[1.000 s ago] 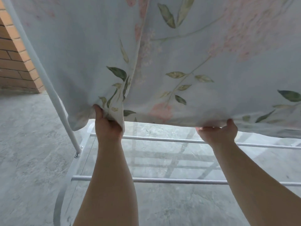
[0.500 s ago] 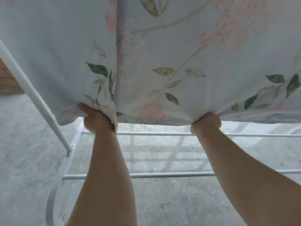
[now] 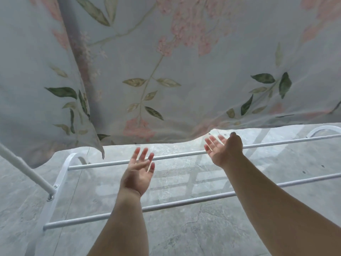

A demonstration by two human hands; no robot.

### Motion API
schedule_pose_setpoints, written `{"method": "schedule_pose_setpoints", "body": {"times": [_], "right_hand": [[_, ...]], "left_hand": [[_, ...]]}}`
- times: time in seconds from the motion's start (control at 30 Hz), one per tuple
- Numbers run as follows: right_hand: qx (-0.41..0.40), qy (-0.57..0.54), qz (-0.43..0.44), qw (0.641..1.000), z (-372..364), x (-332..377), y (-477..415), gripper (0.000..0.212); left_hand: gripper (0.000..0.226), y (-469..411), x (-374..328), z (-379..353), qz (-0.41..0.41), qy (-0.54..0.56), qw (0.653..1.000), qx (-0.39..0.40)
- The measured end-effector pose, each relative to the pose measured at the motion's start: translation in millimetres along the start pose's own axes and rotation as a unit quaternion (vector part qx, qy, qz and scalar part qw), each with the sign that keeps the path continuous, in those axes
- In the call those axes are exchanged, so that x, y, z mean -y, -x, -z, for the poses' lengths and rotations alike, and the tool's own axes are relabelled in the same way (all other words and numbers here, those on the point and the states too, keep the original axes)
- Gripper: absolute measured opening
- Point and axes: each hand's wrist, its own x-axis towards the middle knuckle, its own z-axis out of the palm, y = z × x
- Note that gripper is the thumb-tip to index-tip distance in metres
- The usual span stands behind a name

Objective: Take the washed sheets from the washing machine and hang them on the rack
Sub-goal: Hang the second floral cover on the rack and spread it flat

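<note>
Concrete floor (image 3: pixel 184 237); sheet (image 3: pixel 184 71) just above L hand (image 3: pixel 138 174) & R hand (image 3: pixel 223 150), both spread.

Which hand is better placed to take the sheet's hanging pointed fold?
Probably the left. The left hand is open, near the pointed fold of the sheet; the right hand, also open, is farther to the right.

open gap between sheet (image 3: pixel 184 71) hem and rack (image 3: pixel 129 162) rails.

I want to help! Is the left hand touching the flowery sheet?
Apart. Head view shows the open left hand below the flowery sheet, floor visible between them.
</note>
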Motion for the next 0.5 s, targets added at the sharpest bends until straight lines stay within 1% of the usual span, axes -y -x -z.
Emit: {"method": "schedule_pose_setpoints", "body": {"times": [0.03,0.1,0.13,0.17,0.2,0.27,0.3,0.37,0.43,0.47,0.5], "right_hand": [[-0.002,-0.032,0.006,0.999,11,10,-3,0.058],[-0.002,-0.101,0.013,0.995,33,37,-7,0.066],[-0.005,-0.126,0.015,0.992,42,48,-10,0.069],[-0.011,-0.147,0.020,0.989,55,65,-13,0.073],[-0.015,-0.167,0.020,0.986,64,77,-17,0.076],[-0.024,-0.210,0.015,0.977,81,101,-24,0.077],[-0.026,-0.225,0.012,0.974,88,115,-28,0.077],[-0.022,-0.242,0.014,0.970,92,136,-36,0.072],[-0.020,-0.233,0.029,0.972,98,164,-39,0.055],[-0.029,-0.226,0.043,0.973,100,174,-43,0.044],[-0.034,-0.221,0.050,0.973,102,183,-46,0.038]], "left_hand": [[0.077,-3,12,-14,0.013,-0.017,0.999,0.045],[0.091,-5,33,-56,0.046,-0.006,0.991,0.124],[0.094,-8,42,-74,0.054,0.000,0.987,0.152],[0.094,-8,55,-98,0.064,0.028,0.981,0.180],[0.087,-11,64,-117,0.068,0.059,0.982,0.169],[0.068,-18,77,-145,0.043,0.095,0.988,0.115],[0.062,-23,79,-159,0.019,0.115,0.989,0.094],[0.047,-29,71,-168,-0.027,0.160,0.986,0.029],[0.039,-32,64,-182,-0.078,0.195,0.978,-0.007],[0.038,-35,58,-186,-0.090,0.197,0.976,-0.021],[0.036,-35,55,-190,-0.106,0.195,0.974,-0.041]]}}
